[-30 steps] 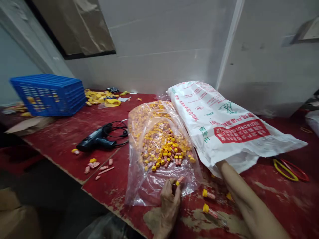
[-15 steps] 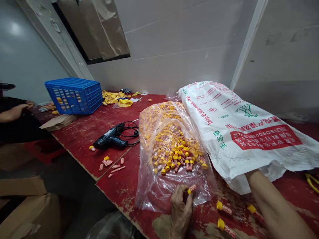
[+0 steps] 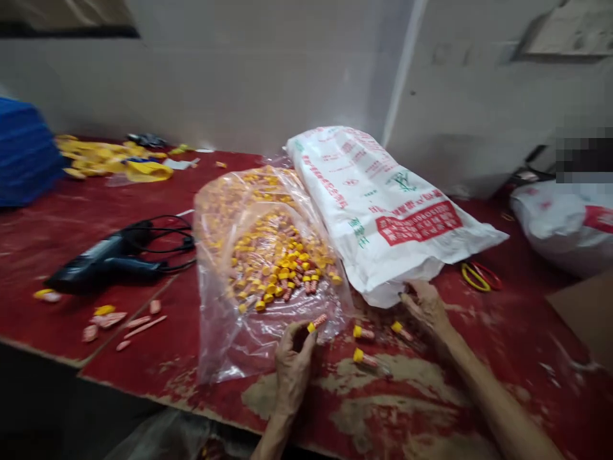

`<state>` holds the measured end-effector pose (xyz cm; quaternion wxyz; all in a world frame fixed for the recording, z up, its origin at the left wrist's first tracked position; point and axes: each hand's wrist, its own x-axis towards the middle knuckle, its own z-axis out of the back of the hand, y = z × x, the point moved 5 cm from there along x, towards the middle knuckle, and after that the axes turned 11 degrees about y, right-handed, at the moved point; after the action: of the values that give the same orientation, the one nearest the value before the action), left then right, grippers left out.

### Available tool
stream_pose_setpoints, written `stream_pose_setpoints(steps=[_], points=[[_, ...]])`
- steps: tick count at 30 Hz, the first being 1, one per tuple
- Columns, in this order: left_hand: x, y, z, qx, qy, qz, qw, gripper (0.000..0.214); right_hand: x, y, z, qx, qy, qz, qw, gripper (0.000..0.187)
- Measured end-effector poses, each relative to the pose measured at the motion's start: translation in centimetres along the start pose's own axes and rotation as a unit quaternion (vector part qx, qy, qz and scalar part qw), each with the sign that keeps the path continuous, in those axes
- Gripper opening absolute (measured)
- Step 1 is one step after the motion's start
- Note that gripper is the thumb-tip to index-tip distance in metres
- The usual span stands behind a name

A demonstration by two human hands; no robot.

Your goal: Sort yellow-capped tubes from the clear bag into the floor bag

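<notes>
Between thumb and forefinger, my left hand [image 3: 293, 361] pinches a small tube with a yellow cap and red-and-white pattern [image 3: 318, 321], at the near edge of a clear plastic bag [image 3: 225, 354]. Many similar capped tubes [image 3: 287, 265] fill that bag. My right hand [image 3: 425, 306] is at the mouth of a white woven sack [image 3: 335, 185] with red and green print. Its fingers are curled and blurred, so what they hold cannot be made out. Three more capped tubes, a rear one [image 3: 364, 333], a front one [image 3: 364, 358] and one near my right hand [image 3: 401, 330], lie between my hands.
A black heat gun [image 3: 105, 259] with its cord lies on the red table [image 3: 177, 345], left of the bag. Loose patterned pieces [image 3: 110, 318] are near it. Scissors [image 3: 476, 276] lie right of the sack. Yellow items [image 3: 100, 156] and a blue crate [image 3: 26, 153] stand far left. Another person is at right, partly visible.
My right hand has come out of the white sack and is now at its mouth. My left hand keeps its pinch on the tube. The view has turned to the right.
</notes>
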<state>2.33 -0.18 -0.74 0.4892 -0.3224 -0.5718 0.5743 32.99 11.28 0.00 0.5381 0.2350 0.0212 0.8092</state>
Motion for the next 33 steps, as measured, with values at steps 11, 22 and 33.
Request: stream_pose_setpoints(steps=[11, 22, 33], points=[[-4.5, -4.0, -6.8, -0.108, 0.192, 0.020, 0.975, 0.022, -7.9, 7.5, 3.1, 0.192, 0.088, 0.137, 0.968, 0.018], [-7.1, -4.6, -6.2, 0.040, 0.147, -0.043, 0.987, 0.034, -10.6, 12.1, 0.2, 0.199, 0.014, 0.170, 0.965, 0.030], [3.6, -3.3, -2.0, 0.369, 0.019, -0.111, 0.923, 0.026, -11.6, 12.3, 0.8, -0.026, 0.027, 0.135, 0.990, 0.034]])
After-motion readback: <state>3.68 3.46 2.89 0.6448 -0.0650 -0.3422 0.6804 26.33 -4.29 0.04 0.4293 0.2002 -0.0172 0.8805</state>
